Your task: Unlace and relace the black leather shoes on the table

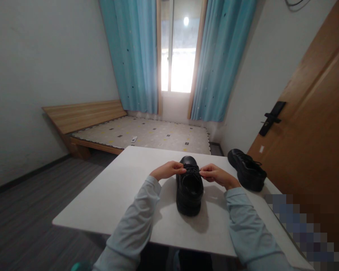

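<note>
A black lace-up shoe (190, 195) stands upright on the white table (107, 199), its toe pointing away from me and its opening toward me. At the left side of its lacing, my left hand (168, 170) is closed in a pinch on the black shoelace (191, 169). My right hand (217, 175) pinches the lace at the right side, with the wrist held just off the shoe. The lace ends are mostly hidden by my fingers. A second black shoe (247, 170) rests near the table's right edge, beyond my right hand.
Behind the table is a bed (147, 130) with a patterned mattress and a white remote (133, 139) on it. A wooden door (307, 131) with a black handle stands close on the right. Blue curtains (135, 56) frame the window.
</note>
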Tool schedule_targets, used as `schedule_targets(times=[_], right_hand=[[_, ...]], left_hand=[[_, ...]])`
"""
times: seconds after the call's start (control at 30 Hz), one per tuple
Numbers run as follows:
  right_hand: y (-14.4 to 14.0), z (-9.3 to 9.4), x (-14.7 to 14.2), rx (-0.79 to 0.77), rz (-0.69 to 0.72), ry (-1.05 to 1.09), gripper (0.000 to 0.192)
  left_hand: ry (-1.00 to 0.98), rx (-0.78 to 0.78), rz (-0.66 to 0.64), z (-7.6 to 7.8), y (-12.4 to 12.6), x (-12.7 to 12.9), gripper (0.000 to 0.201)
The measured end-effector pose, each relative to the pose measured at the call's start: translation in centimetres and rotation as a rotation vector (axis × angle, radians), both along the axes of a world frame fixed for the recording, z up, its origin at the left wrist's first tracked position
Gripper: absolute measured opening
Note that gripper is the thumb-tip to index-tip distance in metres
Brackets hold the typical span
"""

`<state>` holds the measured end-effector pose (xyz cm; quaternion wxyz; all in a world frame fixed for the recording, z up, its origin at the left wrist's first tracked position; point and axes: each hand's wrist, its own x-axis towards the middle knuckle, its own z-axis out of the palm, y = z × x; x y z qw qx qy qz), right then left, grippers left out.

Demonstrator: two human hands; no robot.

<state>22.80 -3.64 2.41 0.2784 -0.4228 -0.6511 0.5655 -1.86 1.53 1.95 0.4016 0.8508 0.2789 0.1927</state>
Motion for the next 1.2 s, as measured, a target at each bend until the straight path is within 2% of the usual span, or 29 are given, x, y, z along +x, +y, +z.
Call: schedule_targets(times=[0.2,0.5,0.83,0.93,1.07,1.13,1.2], right_hand=[[0.2,-0.4,0.3,0.03,0.015,-0.042,0.039],[-0.1,-0.1,0.4,0.073,0.02,-0.091,0.038],[0.0,0.1,0.2,0.002,0.016,-0.054,0.037],[-0.2,0.5,-0.1,0.002,0.003,-0.054,0.036],[-0.4,1.1,-0.7,0.042,-0.061,-0.055,0.035],[-0.4,1.5,-1.0,0.075,-0.135,-0.013,0.032],[-0.3,2.1,-1.4,0.151,-0.268,0.065,0.029]], left_hand=[[0.02,-0.029,-0.041,-0.1,0.1,-0.2,0.046],[0.011,-0.048,-0.036,0.2,0.0,-0.4,0.048],[-0.048,-0.085,-0.023,0.4,-0.3,-0.2,0.047],[-0.059,-0.063,0.062,0.2,-0.1,-0.2,0.048],[-0.086,0.037,0.262,-0.5,0.5,0.0,0.049],[-0.102,0.056,0.322,-0.8,0.8,0.1,0.047],[-0.107,0.074,0.359,-0.9,0.8,0.2,0.042]])
